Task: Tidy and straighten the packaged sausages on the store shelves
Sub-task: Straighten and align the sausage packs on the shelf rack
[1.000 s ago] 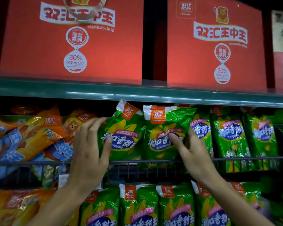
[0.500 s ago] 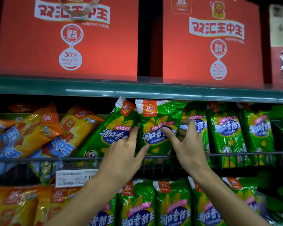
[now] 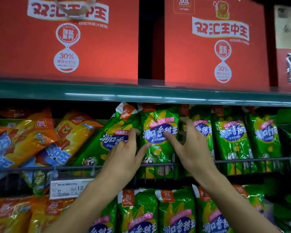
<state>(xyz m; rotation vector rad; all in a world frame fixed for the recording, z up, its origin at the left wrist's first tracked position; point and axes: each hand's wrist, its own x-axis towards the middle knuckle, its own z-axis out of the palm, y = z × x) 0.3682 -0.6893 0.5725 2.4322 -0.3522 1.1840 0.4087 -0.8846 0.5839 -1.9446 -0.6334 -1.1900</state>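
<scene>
Two large red cardboard cartons with white lettering across the top of the frame, one upper left (image 3: pixel 64 39), one upper right (image 3: pixel 215 42), standing on a teal-edged metal shelf (image 3: pixel 141 95)

Below that edge, a row of glossy packaged sausages behind a dark wire rail (image 3: pixel 40 169) running across the middle of the frame: orange and yellow plastic packs (image 3: pixel 34 132) at centre left, tumbled and leaning at angles; green plastic packs with blue labels (image 3: pixel 230 140) at centre right, standing upright side by side

Lower row of the same green packets (image 3: pixel 138 212) along the bottom centre, orange ones at lower left

At frame centre, one tilted green pack (image 3: pixel 112 132) leaning to the right, its top corner against an upright green sausage pack (image 3: pixel 158 132)

Left hand (image 3: pixel 123 157) just left of centre, fingers curled onto the tilted pack's face, thumb stretched across to the upright pack's lower left, gripping where the two meet

Right hand (image 3: pixel 190 148) just right of centre, thumb on the upright pack's blue label, fingers hooked round its right edge, grasping it

White paper price tag (image 3: pixel 65 188) clipped under the rail, lower left of centre
</scene>
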